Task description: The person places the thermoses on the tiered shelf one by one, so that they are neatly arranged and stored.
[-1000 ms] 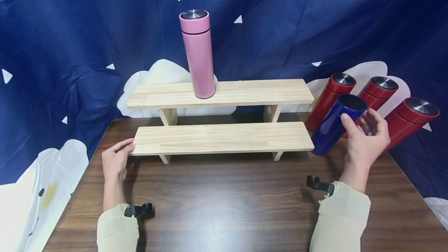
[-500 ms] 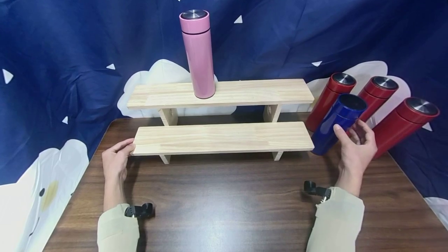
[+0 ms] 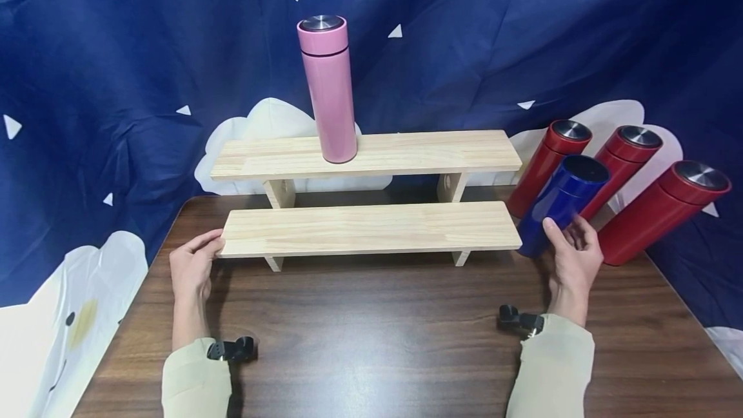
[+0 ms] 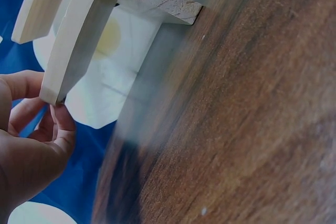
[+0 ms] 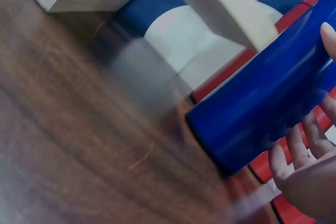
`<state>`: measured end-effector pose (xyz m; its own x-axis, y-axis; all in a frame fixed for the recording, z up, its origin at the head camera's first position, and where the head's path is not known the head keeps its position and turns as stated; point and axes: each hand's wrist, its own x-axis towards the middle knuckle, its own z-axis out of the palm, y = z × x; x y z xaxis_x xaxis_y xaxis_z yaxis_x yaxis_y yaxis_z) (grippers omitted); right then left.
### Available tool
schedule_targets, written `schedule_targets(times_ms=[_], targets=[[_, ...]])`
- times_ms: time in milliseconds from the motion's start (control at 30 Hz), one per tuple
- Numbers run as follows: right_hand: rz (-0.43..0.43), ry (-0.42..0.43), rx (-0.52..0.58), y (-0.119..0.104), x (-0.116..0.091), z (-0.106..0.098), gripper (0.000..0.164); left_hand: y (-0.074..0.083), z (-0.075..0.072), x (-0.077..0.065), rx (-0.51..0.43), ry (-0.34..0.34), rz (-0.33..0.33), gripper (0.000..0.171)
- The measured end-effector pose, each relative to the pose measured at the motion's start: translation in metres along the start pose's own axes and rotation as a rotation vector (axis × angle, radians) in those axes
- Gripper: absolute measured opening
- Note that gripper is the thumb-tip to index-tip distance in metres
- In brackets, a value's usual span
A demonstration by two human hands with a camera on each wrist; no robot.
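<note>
My left hand (image 3: 191, 269) pinches the left end of the lower board of a two-tier wooden shelf (image 3: 371, 231); in the left wrist view the thumb and curled fingers (image 4: 63, 124) meet at the board's corner. Beside the shelf's right end stands a blue thermos bottle (image 3: 542, 218). My right hand (image 3: 574, 263) is around its lower part, thumb in front and fingers at its right side. Fingertips (image 5: 278, 153) lie along the bottle's edge in the right wrist view, loosely bent; whether they press on it is unclear. A pink thermos bottle (image 3: 331, 95) stands upright on the upper board.
Three red thermos bottles stand behind and right of the blue one, the nearest red bottle (image 3: 662, 215) close to the right hand. All rest on a brown wooden table (image 3: 371, 340). A blue cloth (image 3: 435, 50) with white shapes hangs behind.
My right hand has moved down and left, from beside the blue thermos bottle's top to its lower part. The left hand, shelf and bottles stay in place.
</note>
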<state>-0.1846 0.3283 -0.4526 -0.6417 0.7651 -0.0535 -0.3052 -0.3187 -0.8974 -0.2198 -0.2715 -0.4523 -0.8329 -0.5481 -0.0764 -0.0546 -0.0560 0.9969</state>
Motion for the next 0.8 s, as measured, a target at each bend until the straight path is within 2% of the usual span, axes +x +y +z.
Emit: schedule_targets(times_ms=[333,800], targets=[[0.129,-0.052,-0.112,0.010,0.004,-0.014,0.057,0.002,0.000,-0.001,0.001,-0.007,0.002,0.023],[0.132,-0.089,-0.162,0.018,0.008,-0.022,0.066,0.003,-0.001,-0.001,0.002,-0.009,-0.008,0.025]])
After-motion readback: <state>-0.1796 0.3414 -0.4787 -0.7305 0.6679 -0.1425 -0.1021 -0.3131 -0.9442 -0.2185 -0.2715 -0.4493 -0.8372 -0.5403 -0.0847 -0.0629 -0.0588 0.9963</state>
